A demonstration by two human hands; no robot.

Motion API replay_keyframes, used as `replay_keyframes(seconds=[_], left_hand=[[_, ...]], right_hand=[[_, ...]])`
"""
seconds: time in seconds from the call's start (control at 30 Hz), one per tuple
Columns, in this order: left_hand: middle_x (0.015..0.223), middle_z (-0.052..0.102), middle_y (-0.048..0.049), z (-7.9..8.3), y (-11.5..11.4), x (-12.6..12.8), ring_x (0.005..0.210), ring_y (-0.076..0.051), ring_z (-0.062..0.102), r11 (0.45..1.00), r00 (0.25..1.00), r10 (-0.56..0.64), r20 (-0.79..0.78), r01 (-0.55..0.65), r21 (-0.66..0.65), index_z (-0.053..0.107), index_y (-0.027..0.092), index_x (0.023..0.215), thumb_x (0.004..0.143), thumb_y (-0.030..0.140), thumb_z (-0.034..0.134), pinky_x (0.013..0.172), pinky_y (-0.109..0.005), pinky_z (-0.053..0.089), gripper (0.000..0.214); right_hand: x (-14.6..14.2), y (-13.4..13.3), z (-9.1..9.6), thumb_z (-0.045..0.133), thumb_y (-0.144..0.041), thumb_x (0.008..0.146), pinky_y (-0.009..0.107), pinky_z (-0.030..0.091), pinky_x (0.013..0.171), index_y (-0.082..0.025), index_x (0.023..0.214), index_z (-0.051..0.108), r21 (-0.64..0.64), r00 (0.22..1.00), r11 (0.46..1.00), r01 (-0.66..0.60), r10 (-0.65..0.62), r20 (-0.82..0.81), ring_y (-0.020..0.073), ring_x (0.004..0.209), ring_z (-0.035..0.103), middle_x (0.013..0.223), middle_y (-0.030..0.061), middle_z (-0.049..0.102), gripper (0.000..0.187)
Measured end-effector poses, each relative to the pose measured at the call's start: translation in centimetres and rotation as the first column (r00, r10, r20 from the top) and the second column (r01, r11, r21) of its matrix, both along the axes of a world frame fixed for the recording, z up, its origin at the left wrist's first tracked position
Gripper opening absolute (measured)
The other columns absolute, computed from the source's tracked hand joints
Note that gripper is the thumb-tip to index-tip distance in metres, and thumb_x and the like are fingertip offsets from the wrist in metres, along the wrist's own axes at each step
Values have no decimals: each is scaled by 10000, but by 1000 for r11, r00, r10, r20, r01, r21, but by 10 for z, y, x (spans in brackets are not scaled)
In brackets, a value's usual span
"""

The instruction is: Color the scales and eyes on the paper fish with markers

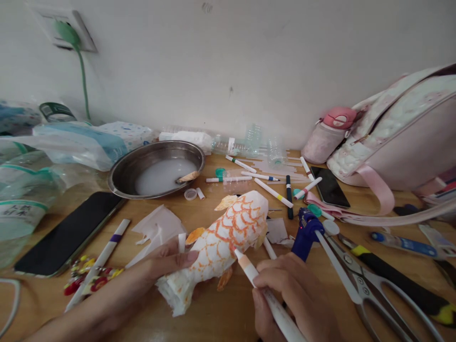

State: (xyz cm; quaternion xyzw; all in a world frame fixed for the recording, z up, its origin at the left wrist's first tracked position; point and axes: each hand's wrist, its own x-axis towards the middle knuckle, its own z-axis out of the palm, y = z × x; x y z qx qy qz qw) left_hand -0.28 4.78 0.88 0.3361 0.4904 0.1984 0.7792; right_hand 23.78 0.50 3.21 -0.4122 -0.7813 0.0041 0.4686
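A white paper fish (228, 223) with orange scale lines and orange fins is held just above the wooden table, tilted with its tail toward me. My left hand (167, 263) grips it near the tail, thumb on top; a small white cap-like piece (182, 242) shows by the fingers. In my right hand (288, 294) is a white marker (265, 289) with an orange band. Its tip touches, or nearly touches, the fish's side where the orange lines run. The undersides of both hands are hidden.
A metal bowl (156, 168) of cloudy liquid stands behind the fish. Several markers (273, 192) and plastic bottle pieces (253, 140) lie at the back. Scissors (359, 280), a blue glue gun (308, 230) and a cutter knife (399, 280) are at right. A phone (69, 232) lies left.
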Motion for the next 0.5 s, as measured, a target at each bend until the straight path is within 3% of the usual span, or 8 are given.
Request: replay_keyframes(seconds=[0.2,0.3,0.5], left_hand=[[701,783,9,-4,-1,-2,626,-227,741,1000,1000,1,-1,-1,13,610,212,1121,682,483,810,622,-291,564,553],[759,799,-6,-4,0,-1,629,-218,736,1000,1000,0,-3,0,23,618,209,1109,683,480,809,624,-285,560,540],[788,804,-38,9,-2,3,598,-197,708,1000,1000,18,-15,-18,18,651,186,1066,637,524,834,569,-252,516,576]], right_hand=[[1,1,4,505,-81,799,208,497,530,-209,789,538,7,999,999,-43,42,29,81,522,614,630,-34,657,132],[1,1,4,517,-77,790,209,502,537,-203,788,550,4,999,999,-32,32,17,83,535,615,645,-24,662,130],[2,0,3,510,-70,787,202,507,540,-199,787,550,-4,998,999,-48,48,28,74,530,618,635,-36,657,135]])
